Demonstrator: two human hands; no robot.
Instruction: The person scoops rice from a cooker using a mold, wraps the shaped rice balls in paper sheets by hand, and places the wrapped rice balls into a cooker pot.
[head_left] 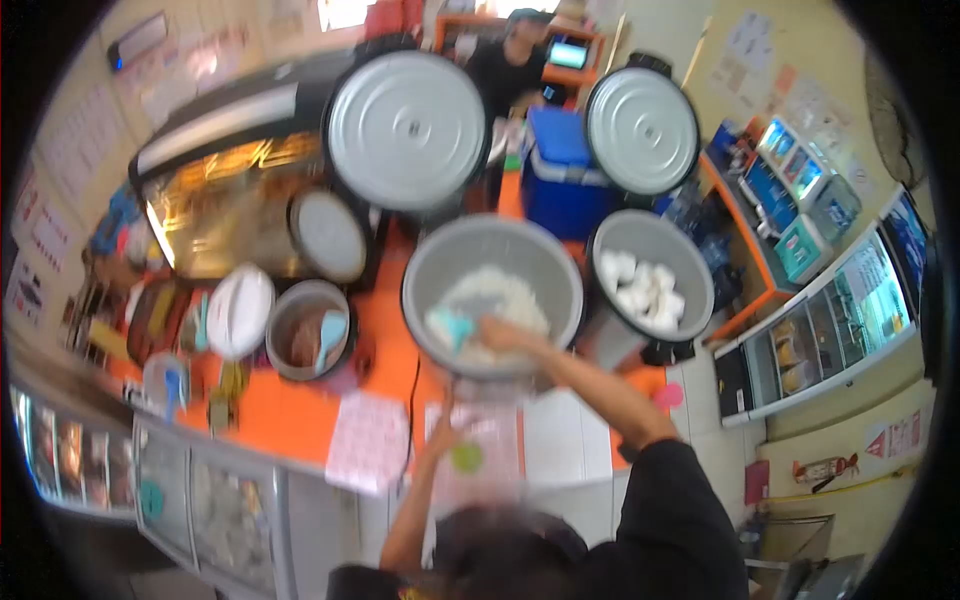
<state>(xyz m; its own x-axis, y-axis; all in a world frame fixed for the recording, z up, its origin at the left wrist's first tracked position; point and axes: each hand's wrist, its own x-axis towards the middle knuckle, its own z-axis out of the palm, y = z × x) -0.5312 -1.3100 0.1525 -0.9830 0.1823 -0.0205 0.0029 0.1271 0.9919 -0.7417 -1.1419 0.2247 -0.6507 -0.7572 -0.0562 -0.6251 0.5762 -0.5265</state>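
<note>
My right hand point(503, 337) reaches into a large grey-lined pot point(425, 270) and is closed on a teal rice scoop point(455, 326). Loose white rice point(515, 295) lies in the pot, around the scoop. Just in front of the pot, my left hand point(445, 430) is at a sheet of pinkish paper point(495, 470), its fingers apart and somewhat blurred. A round green mark or piece point(466, 458) shows on that sheet beside it.
A second pot point(608, 240) at the right holds several white bundles point(645, 290). Left stands a smaller pot point(275, 345) with brownish food and a light-blue spatula point(328, 335). Raised lids point(408, 130), a blue cooler point(570, 170) and a person point(500, 75) are behind.
</note>
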